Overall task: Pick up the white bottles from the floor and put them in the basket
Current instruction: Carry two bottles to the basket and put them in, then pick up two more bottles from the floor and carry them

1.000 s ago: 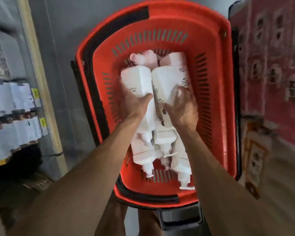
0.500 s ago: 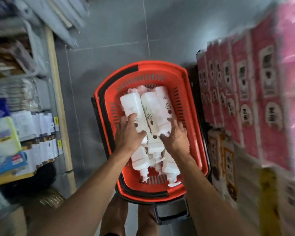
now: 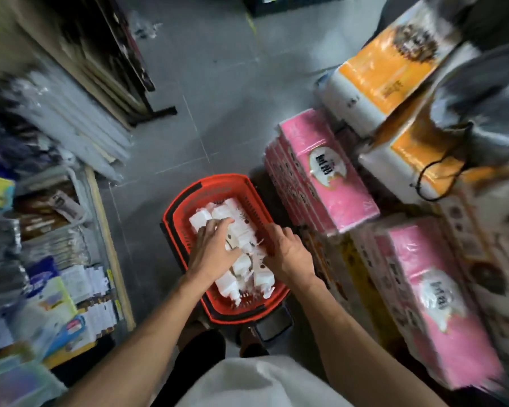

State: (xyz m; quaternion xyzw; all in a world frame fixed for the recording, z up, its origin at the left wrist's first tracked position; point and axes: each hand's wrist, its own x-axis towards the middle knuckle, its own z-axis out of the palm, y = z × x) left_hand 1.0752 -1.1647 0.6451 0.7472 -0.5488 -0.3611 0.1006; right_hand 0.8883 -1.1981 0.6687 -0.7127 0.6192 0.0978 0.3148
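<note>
Risk: white plastic pump bottles (image 3: 235, 212) heaped loose in red slotted plastic basket (image 3: 229, 179); left grip (image 3: 212, 251) spread flat atop, right grip (image 3: 288, 255) unreadable in blur. We fear spillover when released.

left hand (image 3: 215, 251) and right hand (image 3: 288, 257) hiding middle white bottles (image 3: 200, 220), shelf goods (image 3: 50, 289) blurred

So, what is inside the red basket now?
White bottles lie piled in the red basket. The left hand and right hand cover part of the pile, so their number and the basket's bottom cannot be seen.
</note>
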